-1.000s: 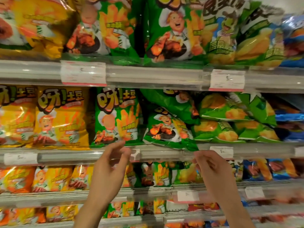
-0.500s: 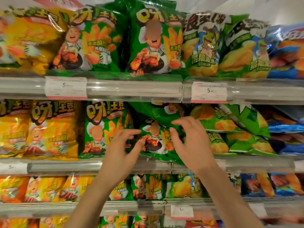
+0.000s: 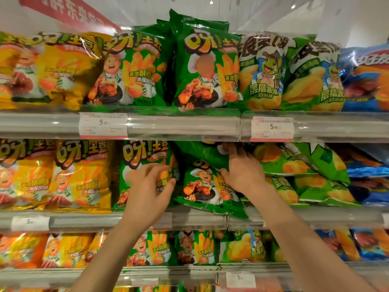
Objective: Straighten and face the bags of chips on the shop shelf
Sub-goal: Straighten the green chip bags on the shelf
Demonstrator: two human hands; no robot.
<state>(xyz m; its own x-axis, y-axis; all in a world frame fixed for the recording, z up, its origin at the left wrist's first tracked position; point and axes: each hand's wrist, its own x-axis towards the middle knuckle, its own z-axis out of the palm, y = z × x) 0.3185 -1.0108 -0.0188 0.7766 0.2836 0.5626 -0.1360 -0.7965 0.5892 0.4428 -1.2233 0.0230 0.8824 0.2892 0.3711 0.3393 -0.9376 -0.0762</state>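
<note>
On the middle shelf (image 3: pixel 200 219) a green chip bag (image 3: pixel 200 186) slumps forward, its bottom edge hanging over the rail. A second green bag (image 3: pixel 200 151) lies tilted on top of it. My left hand (image 3: pixel 150 187) is spread in front of the upright green bag (image 3: pixel 143 159), thumb near the slumped bag's left edge. My right hand (image 3: pixel 242 171) lies on the slumped bag's right side. Its fingers reach up onto the tilted bag, and its thumb points left across the slumped one.
Yellow bags (image 3: pixel 82 175) stand upright on the left. Light-green bags (image 3: pixel 294 178) lie stacked flat on the right, with blue bags (image 3: pixel 368 175) beyond them. The top shelf (image 3: pixel 185 125) overhangs closely, carrying upright bags and price labels (image 3: pixel 103 125). More bags fill the lower shelves.
Both hands rose from the shelf rail to the green bags. The right hand has moved up onto the tilted bag and the left onto the upright bag's front. The view tilted upward.
</note>
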